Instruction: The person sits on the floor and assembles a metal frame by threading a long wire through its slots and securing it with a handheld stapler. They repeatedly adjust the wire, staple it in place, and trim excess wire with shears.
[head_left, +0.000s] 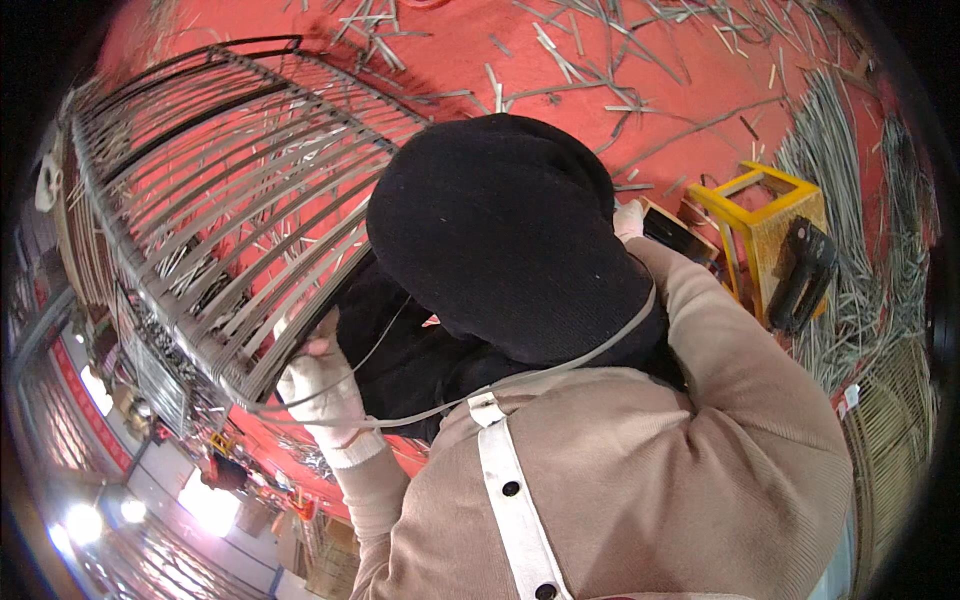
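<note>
My left hand [322,392], in a white glove with bare fingertips, is curled round the near edge of a large frame [232,185] woven with grey flat strips. The frame leans up at the left. A long loose grey strip [440,411] runs from the frame's corner, past my left wrist and across black cloth [500,230] over my lap. My right hand [628,219], also white-gloved, is beyond that cloth, beside a dark object with a wood-coloured edge [680,236]. Its fingers are mostly hidden, so whether it holds anything does not show.
A yellow stool [765,190] stands to the right, with a black tool with a handle [803,275] against it. Bundles of grey strips [835,170] lie at the far right. Cut strips litter the red floor [690,75]. Woven panels [890,450] rest at lower right.
</note>
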